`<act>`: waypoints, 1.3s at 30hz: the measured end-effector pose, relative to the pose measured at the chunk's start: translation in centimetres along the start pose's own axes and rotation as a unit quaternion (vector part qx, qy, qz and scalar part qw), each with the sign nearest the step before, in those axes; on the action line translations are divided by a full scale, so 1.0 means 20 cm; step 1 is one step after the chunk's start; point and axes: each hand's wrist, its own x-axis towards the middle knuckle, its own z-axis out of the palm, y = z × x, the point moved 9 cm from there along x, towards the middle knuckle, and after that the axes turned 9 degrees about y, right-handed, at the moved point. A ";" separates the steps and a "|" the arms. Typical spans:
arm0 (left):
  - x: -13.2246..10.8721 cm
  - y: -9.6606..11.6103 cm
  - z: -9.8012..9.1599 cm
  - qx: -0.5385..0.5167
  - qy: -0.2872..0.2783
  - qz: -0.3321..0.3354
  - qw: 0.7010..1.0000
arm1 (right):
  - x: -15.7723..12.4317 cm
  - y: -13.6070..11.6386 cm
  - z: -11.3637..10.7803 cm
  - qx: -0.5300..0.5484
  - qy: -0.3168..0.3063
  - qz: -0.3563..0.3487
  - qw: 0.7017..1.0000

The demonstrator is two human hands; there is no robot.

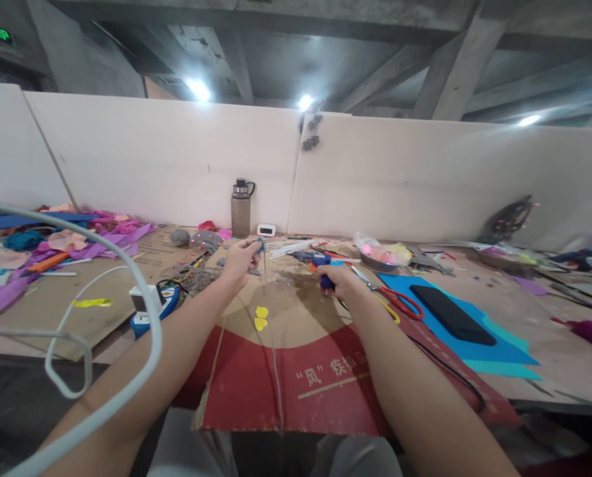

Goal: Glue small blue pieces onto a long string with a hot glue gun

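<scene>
My left hand (pixel 241 264) is raised over the cardboard, thumb and fingers pinched on a small teal piece (pixel 261 246). A thin grey yarn strand (pixel 275 351) hangs from that hand down past the board's front edge. My right hand (pixel 340 281) is closed around the handle of a blue glue gun (pixel 320 260). The gun's nozzle end points left, toward my left hand but apart from it. Two small yellow cut-out shapes (pixel 261 318) lie on the cardboard (pixel 320 397) below my hands.
Red-handled scissors (pixel 400 299) and a black phone (pixel 452 313) on blue sheets lie right. At the back stand a bottle (pixel 241 209) and a small white clock (pixel 266 230). Left are a power strip (pixel 157 308), coloured scraps (pixel 32 242) and a white cable (pixel 151 358) close to the camera.
</scene>
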 end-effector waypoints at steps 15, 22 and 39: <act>-0.02 -0.01 0.00 0.037 0.014 -0.001 0.999 | -0.28 -0.40 0.15 0.068 -0.113 -0.162 0.978; -0.01 0.00 0.00 0.028 0.020 0.007 0.999 | -0.36 -0.47 0.18 0.018 -0.130 -0.231 0.964; -0.01 0.00 0.01 0.035 0.008 0.019 0.999 | -0.38 -0.49 0.19 -0.122 -0.085 -0.286 0.947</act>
